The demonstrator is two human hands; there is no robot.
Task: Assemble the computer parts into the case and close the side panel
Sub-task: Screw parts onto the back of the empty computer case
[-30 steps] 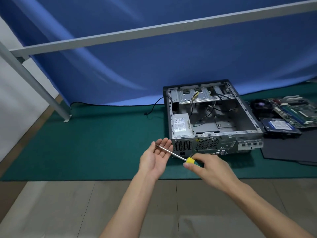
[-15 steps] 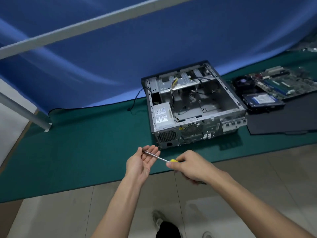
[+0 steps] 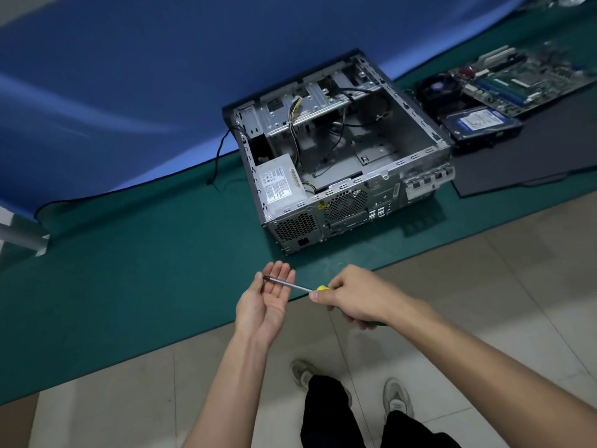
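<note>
An open grey computer case (image 3: 416,137) lies on its side on a green mat (image 3: 135,273), with a power supply (image 3: 279,184) in its near left corner and loose cables inside. A motherboard (image 3: 523,79), a black fan (image 3: 436,88) and a hard drive (image 3: 478,122) lie to its right, beside a black side panel (image 3: 533,153). My right hand (image 3: 355,295) grips the yellow handle of a screwdriver (image 3: 290,285). My left hand (image 3: 268,305) is palm up with straight fingers, and the screwdriver's shaft rests across them.
A blue cloth (image 3: 129,76) hangs behind the mat. A grey metal post foot (image 3: 22,237) stands at the far left. Tiled floor (image 3: 484,286) runs in front of the mat, where my legs and shoes (image 3: 395,399) show at the bottom.
The view has tilted down and to the left, so the case sits higher and my feet show. Both hands keep the same hold on the screwdriver.
</note>
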